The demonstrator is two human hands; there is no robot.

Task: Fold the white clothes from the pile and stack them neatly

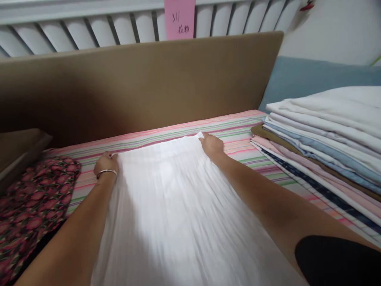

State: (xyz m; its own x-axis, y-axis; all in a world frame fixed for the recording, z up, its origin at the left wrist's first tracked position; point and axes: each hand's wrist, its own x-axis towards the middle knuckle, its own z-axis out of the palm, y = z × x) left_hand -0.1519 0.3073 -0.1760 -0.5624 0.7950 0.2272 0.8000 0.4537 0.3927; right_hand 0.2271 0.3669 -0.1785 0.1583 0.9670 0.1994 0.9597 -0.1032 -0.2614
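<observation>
A white garment, perhaps a skirt [166,198], is spread over the striped bedding [238,147], its narrower end away from me and its wider end running out of view at the bottom. Its far left corner is pinched in my left hand [105,165], which wears a thin bracelet at the wrist. My right hand [212,145] grips the far right corner, where a small tip of cloth sticks up past the fingers. Between the two hands the far edge lies stretched nearly straight. Fine creases run lengthwise down the fabric.
A stack of folded clothes [327,131] stands at the right. Floral fabric [35,202] lies at the left beside a brown boxlike object [20,153]. Behind the bedding rises a brown board [149,87], with a white radiator [89,31] and pink note [179,20] beyond.
</observation>
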